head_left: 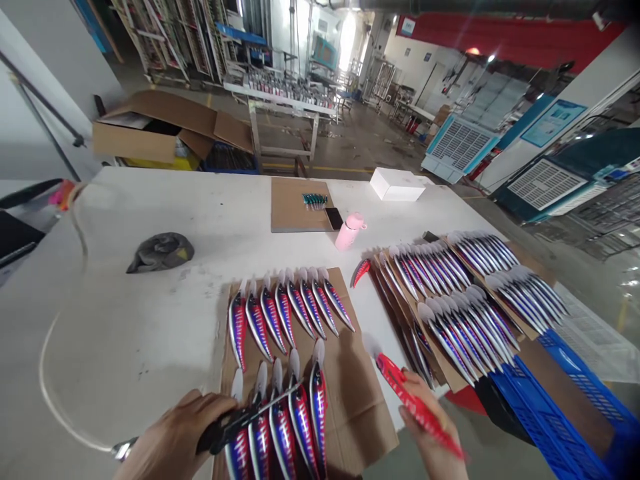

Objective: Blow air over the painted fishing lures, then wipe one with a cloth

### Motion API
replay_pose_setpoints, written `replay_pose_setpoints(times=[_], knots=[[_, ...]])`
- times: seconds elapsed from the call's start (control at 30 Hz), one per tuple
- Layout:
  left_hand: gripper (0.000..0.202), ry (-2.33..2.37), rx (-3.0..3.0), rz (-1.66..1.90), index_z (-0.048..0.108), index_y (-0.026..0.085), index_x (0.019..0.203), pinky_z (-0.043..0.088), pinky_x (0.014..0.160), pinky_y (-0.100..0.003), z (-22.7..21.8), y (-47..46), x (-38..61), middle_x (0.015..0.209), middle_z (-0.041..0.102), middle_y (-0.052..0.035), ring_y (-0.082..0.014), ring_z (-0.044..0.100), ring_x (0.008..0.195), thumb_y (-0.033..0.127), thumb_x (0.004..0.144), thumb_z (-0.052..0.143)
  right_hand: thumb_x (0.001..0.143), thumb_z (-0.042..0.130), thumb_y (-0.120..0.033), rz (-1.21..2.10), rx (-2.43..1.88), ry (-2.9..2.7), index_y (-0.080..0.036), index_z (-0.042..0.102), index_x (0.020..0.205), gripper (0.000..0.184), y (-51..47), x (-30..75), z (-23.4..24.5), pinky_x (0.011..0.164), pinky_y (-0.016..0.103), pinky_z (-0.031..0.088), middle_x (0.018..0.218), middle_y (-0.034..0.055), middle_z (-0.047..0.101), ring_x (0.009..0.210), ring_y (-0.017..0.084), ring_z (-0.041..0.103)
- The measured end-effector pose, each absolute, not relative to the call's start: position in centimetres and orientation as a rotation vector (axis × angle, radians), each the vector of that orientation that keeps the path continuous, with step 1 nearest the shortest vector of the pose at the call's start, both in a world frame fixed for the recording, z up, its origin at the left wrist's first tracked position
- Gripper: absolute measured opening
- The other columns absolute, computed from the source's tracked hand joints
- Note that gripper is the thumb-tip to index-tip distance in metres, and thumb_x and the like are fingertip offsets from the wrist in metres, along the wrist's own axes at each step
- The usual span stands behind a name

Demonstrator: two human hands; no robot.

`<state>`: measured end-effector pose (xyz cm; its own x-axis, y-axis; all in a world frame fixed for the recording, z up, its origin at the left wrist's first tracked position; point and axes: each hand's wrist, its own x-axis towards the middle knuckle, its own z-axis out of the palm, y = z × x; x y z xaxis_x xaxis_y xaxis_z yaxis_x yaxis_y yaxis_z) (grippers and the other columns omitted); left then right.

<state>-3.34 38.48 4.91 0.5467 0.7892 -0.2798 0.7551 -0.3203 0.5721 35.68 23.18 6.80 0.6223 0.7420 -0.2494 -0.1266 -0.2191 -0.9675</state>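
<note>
My left hand (175, 433) is closed around a black air blow gun (225, 427), whose thin metal nozzle reaches over the lower row of lures; a hose (47, 393) joins its back end. In my right hand (433, 433) is a red fishing lure (413, 403) with pale stripes, blurred by motion and tilted, its clear lip toward the table. Between the hands, a cardboard sheet (357, 387) bears two rows of red, blue and silver fishing lures (283, 310). The near ends of the lower row are partly cut off by the frame.
More lures (450, 327) lie on stacked cardboard at the right, beside blue crates (545, 413). One lure (361, 272) lies alone near a pink bottle (350, 231). A phone (334, 219), a white box (397, 185) and a dark cloth (163, 252) also rest on the white table (215, 207).
</note>
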Motion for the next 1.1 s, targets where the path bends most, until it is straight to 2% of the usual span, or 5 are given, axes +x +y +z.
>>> replay_pose_setpoints(times=[0.17, 0.37, 0.6, 0.87, 1.1], knots=[[0.034, 1.302, 2.126, 0.089, 0.067, 0.031, 0.102, 0.045, 0.081, -0.030, 4.4, 38.6, -3.6, 0.099, 0.069, 0.0006, -0.0211, 0.060, 0.094, 0.013, 0.079, 0.049, 0.077, 0.070, -0.015, 1.006, -1.759, -1.585, -0.030, 0.072, 0.075, 0.014, 25.3, 32.8, 3.6, 0.114, 0.050, 0.027, 0.115, -0.0004, 0.069, 0.125, 0.026, 0.051], [0.031, 1.327, 2.115, 0.122, 0.066, 0.030, 0.104, 0.045, 0.078, -0.029, 5.0, 38.6, -2.8, 0.101, 0.070, 0.0007, -0.0210, 0.059, 0.096, 0.017, 0.082, 0.049, 0.089, 0.057, -0.021, 0.511, -1.407, -2.651, -0.025, 0.066, 0.098, 0.013, 26.1, 30.1, 0.1, 0.108, 0.042, 0.041, 0.122, 0.0007, 0.065, 0.128, 0.022, 0.047], [0.030, 1.327, 2.024, 0.030, 0.067, 0.034, 0.102, 0.045, 0.076, -0.027, 5.2, 38.7, -2.3, 0.096, 0.069, 0.0012, -0.0195, 0.061, 0.093, 0.020, 0.081, 0.050, 0.090, 0.041, -0.020, 0.413, -2.005, -1.865, -0.015, 0.035, 0.141, 0.052, 24.3, 29.4, -2.0, 0.102, 0.040, 0.046, 0.143, 0.0159, 0.044, 0.133, 0.027, 0.041], [0.026, 1.322, 1.948, -0.030, 0.068, 0.033, 0.096, 0.044, 0.074, -0.025, 6.3, 39.7, -1.3, 0.092, 0.067, -0.0001, -0.0197, 0.063, 0.088, 0.024, 0.080, 0.051, 0.080, 0.041, -0.011, 0.439, -2.196, -1.501, -0.018, 0.043, 0.138, 0.058, 25.7, 26.7, -3.7, 0.107, 0.046, 0.040, 0.144, 0.0111, 0.044, 0.134, 0.029, 0.039], [0.019, 1.341, 1.966, -0.092, 0.067, 0.030, 0.090, 0.041, 0.070, -0.026, 6.0, 40.3, -1.0, 0.085, 0.064, -0.0011, -0.0184, 0.062, 0.081, 0.027, 0.082, 0.051, 0.074, 0.045, -0.010, 0.326, -2.295, -1.531, -0.017, 0.051, 0.132, 0.059, 26.0, 26.8, -3.4, 0.093, 0.047, 0.051, 0.138, 0.0122, 0.051, 0.122, 0.034, 0.051]])
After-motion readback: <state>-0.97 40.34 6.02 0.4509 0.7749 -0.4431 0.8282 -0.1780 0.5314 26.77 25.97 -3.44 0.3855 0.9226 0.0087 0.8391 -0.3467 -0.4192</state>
